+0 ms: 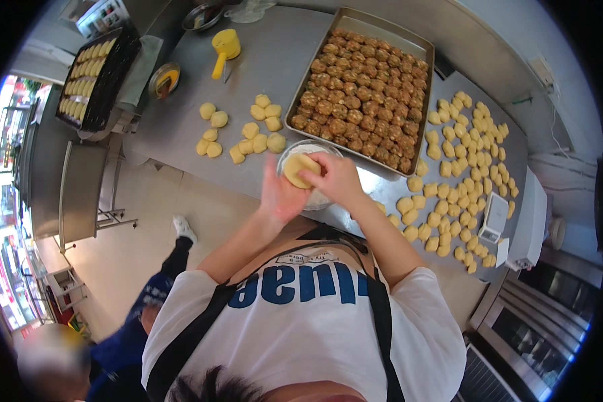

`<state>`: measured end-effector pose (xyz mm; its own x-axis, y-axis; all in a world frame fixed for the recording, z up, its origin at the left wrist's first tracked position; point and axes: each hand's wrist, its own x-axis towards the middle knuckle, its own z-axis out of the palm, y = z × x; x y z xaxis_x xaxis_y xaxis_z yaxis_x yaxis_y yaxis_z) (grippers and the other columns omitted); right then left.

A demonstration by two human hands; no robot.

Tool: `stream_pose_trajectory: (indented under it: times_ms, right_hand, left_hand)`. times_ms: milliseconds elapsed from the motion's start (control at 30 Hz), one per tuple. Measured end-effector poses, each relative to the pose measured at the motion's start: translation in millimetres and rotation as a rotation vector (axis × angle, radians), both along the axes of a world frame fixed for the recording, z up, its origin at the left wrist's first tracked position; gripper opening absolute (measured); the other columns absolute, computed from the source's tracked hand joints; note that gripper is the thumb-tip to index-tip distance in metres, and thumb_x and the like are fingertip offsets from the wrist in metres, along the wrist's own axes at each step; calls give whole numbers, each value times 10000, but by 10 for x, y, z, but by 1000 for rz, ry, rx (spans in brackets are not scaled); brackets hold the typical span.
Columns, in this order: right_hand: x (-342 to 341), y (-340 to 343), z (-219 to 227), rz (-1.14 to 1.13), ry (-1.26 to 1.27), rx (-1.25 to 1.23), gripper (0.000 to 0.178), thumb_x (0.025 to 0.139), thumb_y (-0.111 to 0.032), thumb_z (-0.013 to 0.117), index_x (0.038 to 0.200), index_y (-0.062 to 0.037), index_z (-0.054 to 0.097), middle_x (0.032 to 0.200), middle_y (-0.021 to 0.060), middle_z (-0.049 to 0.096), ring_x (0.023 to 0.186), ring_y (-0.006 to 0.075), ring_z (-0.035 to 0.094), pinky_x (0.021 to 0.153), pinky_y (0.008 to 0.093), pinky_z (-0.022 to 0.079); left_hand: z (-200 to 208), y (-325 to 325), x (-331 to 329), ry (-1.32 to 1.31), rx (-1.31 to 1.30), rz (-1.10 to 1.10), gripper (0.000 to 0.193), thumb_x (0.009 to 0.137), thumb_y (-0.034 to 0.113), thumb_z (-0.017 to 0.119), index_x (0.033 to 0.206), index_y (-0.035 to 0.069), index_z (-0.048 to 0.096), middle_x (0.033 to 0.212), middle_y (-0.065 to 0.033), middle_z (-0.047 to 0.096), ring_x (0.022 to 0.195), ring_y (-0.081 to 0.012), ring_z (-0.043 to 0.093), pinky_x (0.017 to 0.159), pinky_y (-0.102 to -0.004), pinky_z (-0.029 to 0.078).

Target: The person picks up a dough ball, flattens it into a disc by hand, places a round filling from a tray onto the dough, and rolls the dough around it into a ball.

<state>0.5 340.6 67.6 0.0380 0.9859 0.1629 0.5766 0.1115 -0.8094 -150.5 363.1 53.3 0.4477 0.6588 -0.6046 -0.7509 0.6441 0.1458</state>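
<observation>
Steel worktop (181, 127): my left hand (279, 194) and right hand (335, 177) hold a flattened dough disc (297, 168) above a bowl (313, 198).

Matt soft dough disc (299, 168), brushed metal table (275, 60)

Both bare forearms reach forward from the chest, elbows bent, wrists drawn close together. Left hand (279, 194): palm turned inward, fingers upright and cupped. Right hand (336, 177): curled over from the right, fingertips pinching inward, touching the left.
</observation>
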Motion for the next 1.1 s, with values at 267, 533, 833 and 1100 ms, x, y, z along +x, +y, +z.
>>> stream_pose_trajectory:
  times_ms: [267, 533, 833, 1100]
  right_hand:
    - [833, 784, -832, -45, -568, 337, 242, 716, -256, 775, 866, -98, 669, 813, 73, 609, 835, 261, 609, 767, 390, 498]
    - [812, 869, -664, -226, -133, -62, 305, 791, -279, 736, 980, -41, 724, 863, 129, 678, 795, 288, 663, 740, 378, 534]
    - [191, -247, -159, 29, 63, 191, 432, 722, -280, 772, 1049, -33, 633, 1069, 151, 622, 1013, 317, 600, 886, 381, 475]
    - [-222, -483, -219, -329, 344, 291, 518, 703, -279, 773, 1113, -32, 577, 1091, 155, 597, 1079, 345, 560, 945, 419, 441]
  left_hand:
    - [-96, -28, -164, 294, 46, -223, 345, 966, 174, 596, 1279, 64, 502, 1213, -85, 610, 1111, -240, 611, 976, -419, 505]
    - [-363, 19, -118, 271, 169, -193, 399, 954, 167, 615, 1296, 3, 492, 1260, -129, 579, 1160, -246, 580, 1008, -392, 486]
    - [-213, 83, -120, 26, 343, -576, 389, 987, 176, 527, 1344, 38, 459, 1323, -101, 546, 1216, -232, 545, 1040, -409, 447]
    - [54, 13, 77, -20, 239, -550, 386, 1017, 209, 453, 1351, 17, 450, 1317, -108, 556, 1261, -220, 518, 1054, -365, 438]
